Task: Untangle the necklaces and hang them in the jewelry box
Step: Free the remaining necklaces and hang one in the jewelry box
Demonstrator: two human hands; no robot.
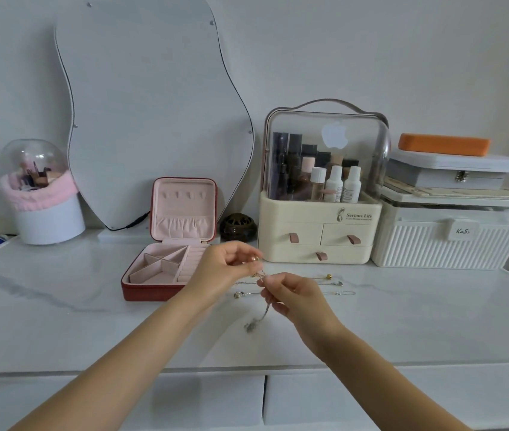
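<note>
Gold and silver necklaces (pixel 262 276) knot between my grips, lifted off the table (pixel 60 306) so loose ends dangle free; left hand (pixel 227 265) pinches one strand, right hand (pixel 290 295) pinches another, I judge to tease them apart; beyond the left grip, the jewelry box (pixel 169 244) stands open, its hooks bare.

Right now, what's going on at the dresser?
A person is working on tangled necklaces above the white tabletop. The left hand and the right hand each pinch part of the chains, and a strand with a pendant hangs down between them. More chain lies on the table behind. The jewelry box stands open to the left, its lid hooks bare.
</note>
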